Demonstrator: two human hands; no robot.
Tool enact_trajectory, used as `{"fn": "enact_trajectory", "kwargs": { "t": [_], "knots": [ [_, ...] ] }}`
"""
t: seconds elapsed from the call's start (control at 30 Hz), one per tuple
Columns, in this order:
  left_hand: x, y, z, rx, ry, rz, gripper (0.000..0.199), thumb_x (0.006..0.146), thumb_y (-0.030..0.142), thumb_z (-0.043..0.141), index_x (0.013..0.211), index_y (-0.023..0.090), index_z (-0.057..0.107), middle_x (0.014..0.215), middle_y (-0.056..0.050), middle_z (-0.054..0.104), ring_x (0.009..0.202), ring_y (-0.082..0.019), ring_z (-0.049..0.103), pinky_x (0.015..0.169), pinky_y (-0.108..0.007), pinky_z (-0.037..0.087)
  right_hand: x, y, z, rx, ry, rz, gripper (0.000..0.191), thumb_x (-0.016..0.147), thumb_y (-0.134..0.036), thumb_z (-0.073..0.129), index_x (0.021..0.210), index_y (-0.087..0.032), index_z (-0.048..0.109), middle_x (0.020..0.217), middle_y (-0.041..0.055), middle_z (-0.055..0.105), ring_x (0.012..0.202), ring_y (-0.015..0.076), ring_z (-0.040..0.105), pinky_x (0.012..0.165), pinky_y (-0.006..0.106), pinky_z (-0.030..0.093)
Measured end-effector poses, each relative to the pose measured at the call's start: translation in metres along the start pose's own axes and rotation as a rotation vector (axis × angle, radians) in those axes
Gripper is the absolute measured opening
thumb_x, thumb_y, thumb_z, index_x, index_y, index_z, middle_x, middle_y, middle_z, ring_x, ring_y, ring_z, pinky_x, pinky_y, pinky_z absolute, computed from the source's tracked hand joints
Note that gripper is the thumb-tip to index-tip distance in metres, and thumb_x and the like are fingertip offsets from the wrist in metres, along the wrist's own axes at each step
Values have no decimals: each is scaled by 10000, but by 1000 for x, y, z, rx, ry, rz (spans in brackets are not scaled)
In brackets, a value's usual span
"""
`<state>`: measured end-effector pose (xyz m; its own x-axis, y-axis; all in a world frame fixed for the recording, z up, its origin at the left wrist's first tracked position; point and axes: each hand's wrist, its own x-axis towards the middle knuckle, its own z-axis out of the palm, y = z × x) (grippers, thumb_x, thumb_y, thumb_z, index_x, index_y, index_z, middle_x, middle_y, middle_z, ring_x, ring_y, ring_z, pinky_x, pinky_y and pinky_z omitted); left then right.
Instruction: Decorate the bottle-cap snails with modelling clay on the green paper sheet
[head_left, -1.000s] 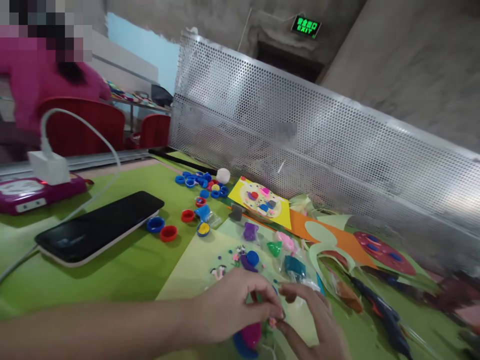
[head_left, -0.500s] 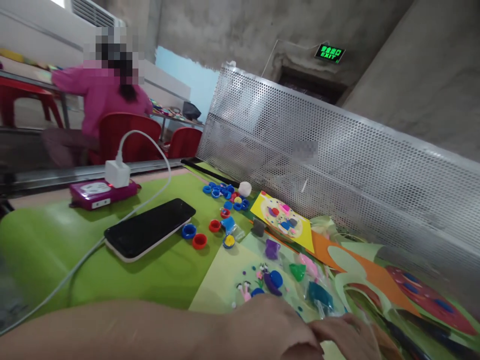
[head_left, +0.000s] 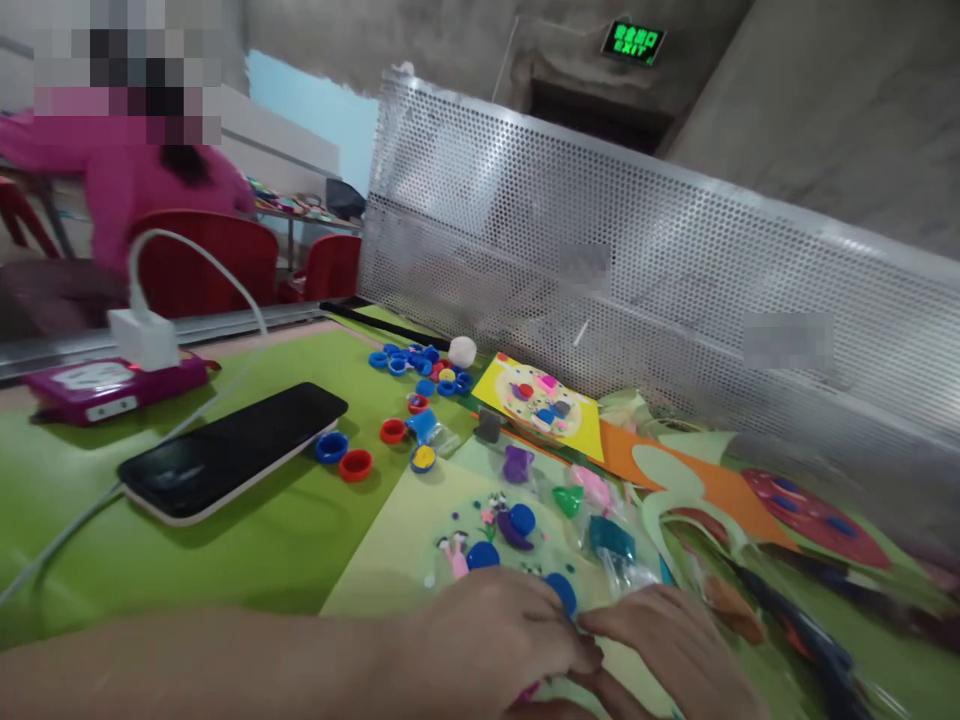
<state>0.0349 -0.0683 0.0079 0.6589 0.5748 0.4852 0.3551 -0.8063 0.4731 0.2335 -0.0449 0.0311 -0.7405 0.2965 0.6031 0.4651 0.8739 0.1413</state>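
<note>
A pale green sheet (head_left: 382, 540) lies before me, bearing clay snail shapes with blue and purple parts (head_left: 516, 524) and pink stalks. My left hand (head_left: 495, 630) rests low over its near part, fingers bent and pressed together beside a blue clay disc (head_left: 560, 593). A bit of magenta shows beneath its fingers; whether it is held cannot be made out. My right hand (head_left: 667, 645) comes in from the right, its fingers reaching to the left fingertips, partly cut off by the bottom edge. Bagged clay in purple (head_left: 517, 463), green (head_left: 568, 500) and teal (head_left: 611, 540) lies beyond.
A phone (head_left: 236, 455) and a purple power strip with a white charger (head_left: 142, 338) are at left. Bottle caps (head_left: 355, 465) lie mid-table. A yellow card (head_left: 540, 405), orange paper (head_left: 675, 470) and scissors (head_left: 806, 630) lie right. A perforated metal screen (head_left: 637, 260) stands behind; a person in pink sits beyond.
The view has shifted right and slightly down, so objects appear further left. Both hands are nearer together over the sheet, and the blue disc by them now shows.
</note>
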Motion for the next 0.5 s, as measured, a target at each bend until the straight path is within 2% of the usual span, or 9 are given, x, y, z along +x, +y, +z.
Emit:
{"fn": "enact_trajectory", "kwargs": {
  "t": [0.07, 0.2, 0.27, 0.4, 0.5],
  "knots": [
    [1, 5, -2, -79, -41, -58, 285, 790, 283, 639, 1006, 97, 642, 939, -83, 706, 887, -189, 643, 848, -231, 457, 2, -7, 0, 31, 21, 19, 70, 814, -252, 569, 788, -187, 576, 632, -8, 638, 577, 127, 601, 609, 238, 445],
    [4, 11, -1, -175, -160, -136, 321, 811, 267, 595, 1097, 123, 616, 1024, -91, 687, 948, -209, 626, 866, -263, 458, 2, -16, 3, 92, 38, 129, 228, 854, -361, 517, 727, -177, 567, 576, 4, 591, 554, 140, 570, 596, 265, 438],
    [5, 12, -4, -219, -148, -205, 303, 831, 303, 563, 1077, 138, 629, 1011, -85, 690, 943, -203, 625, 852, -259, 461, 1, -15, 2, 94, 38, 141, 189, 839, -338, 544, 746, -177, 579, 591, 4, 602, 572, 144, 578, 615, 273, 442],
    [3, 12, -14, -265, -50, -316, 275, 870, 356, 489, 1022, 198, 655, 972, -37, 697, 897, -158, 631, 790, -217, 464, 1, -10, -3, 89, 58, 174, 57, 795, -233, 600, 788, -177, 593, 664, 10, 638, 626, 144, 590, 635, 272, 451],
    [2, 9, -15, -278, -32, -354, 260, 841, 362, 535, 997, 209, 675, 941, -24, 710, 871, -150, 641, 776, -206, 460, 1, -9, -1, 93, 57, 192, 38, 791, -212, 595, 772, -180, 592, 656, 7, 633, 618, 139, 584, 611, 261, 456]
  ]
}}
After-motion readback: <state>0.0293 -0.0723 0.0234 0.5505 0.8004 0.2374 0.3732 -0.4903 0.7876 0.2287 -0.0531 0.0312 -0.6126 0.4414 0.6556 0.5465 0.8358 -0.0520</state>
